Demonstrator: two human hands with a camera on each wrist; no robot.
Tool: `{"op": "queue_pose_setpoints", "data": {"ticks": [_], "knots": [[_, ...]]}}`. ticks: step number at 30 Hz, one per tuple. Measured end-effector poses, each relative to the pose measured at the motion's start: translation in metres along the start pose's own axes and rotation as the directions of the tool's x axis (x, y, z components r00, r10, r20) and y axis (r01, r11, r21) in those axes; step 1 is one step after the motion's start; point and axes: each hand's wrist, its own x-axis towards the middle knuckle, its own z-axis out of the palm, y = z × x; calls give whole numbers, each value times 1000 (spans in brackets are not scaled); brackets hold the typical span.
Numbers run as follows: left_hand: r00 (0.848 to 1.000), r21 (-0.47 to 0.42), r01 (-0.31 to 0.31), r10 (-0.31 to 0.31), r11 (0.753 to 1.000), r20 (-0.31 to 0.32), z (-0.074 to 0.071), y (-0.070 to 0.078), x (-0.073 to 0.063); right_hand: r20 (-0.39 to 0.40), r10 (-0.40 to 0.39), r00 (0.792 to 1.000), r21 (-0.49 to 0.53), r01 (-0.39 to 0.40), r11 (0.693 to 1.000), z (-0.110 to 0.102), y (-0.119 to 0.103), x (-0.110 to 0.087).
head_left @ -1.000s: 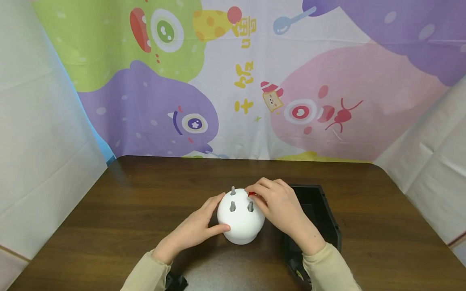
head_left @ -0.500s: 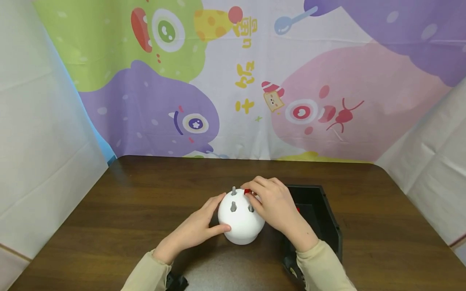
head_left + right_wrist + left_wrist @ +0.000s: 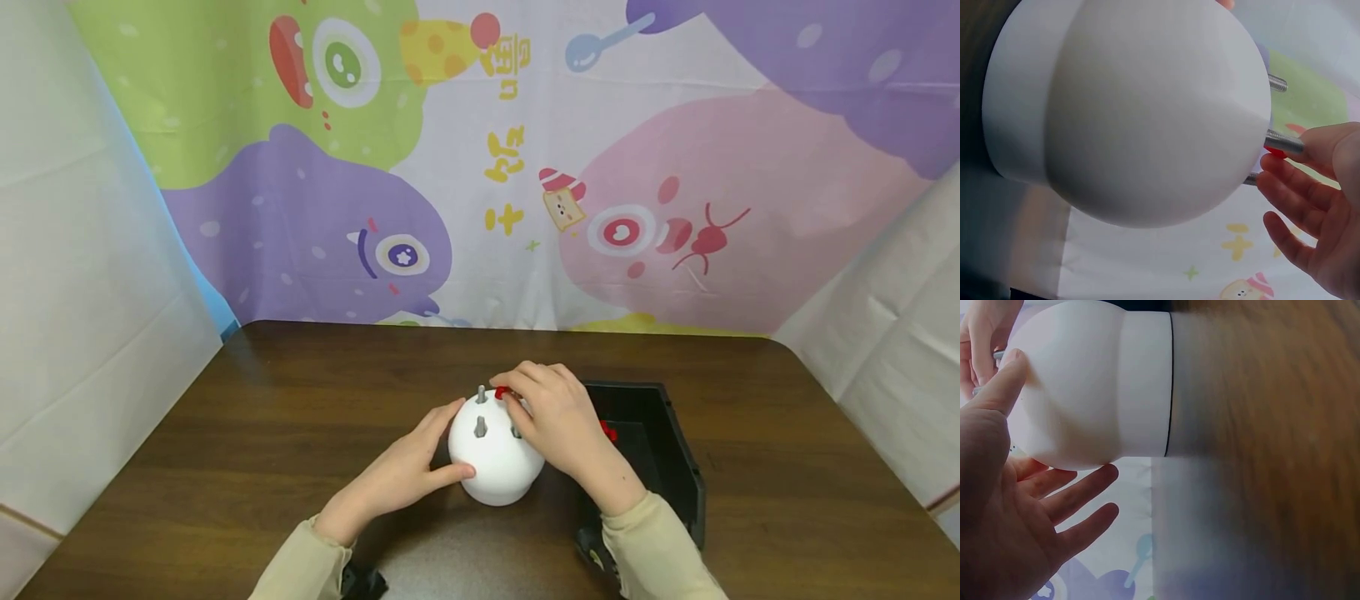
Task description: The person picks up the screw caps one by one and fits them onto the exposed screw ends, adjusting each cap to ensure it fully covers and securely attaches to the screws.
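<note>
A big cartoon-printed cloth fills the top half of the frame, and below it the dark wooden table spreads across the bottom. Right of centre lies a black tray, partly behind a forearm. At lower centre stands the white ball, upright on its short, flat-bottomed collar.

From the ball's left the left hand steadies it, thumb in front and fingers along the far side, spread and nearly straight rather than clenched. The right hand is over the ball's upper right, thumb and fingertips pinched together on something. Grey threaded posts stick up from the top, one partly behind that hand. Smallest are the red bits in the tray and the red piece in the pinch.

To my eye, the step is fitting that piece onto a post; I can't tell whether it has caught the thread. The next move seems to call for lining it up squarely and turning it with the fingertips, the ball kept from twisting.
</note>
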Motion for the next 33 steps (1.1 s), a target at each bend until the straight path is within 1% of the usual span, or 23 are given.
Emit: {"op": "queue_pose_setpoints", "data": {"ticks": [17, 33], "knots": [[1000, 17, -9, 9, 1000, -17, 0, 1, -1, -38, 3, 999, -12, -3, 1000, 11, -4, 7], [999, 26, -20, 21, 999, -25, 1, -2, 0, -31, 7, 999, -15, -8, 1000, 15, -5, 11]]}}
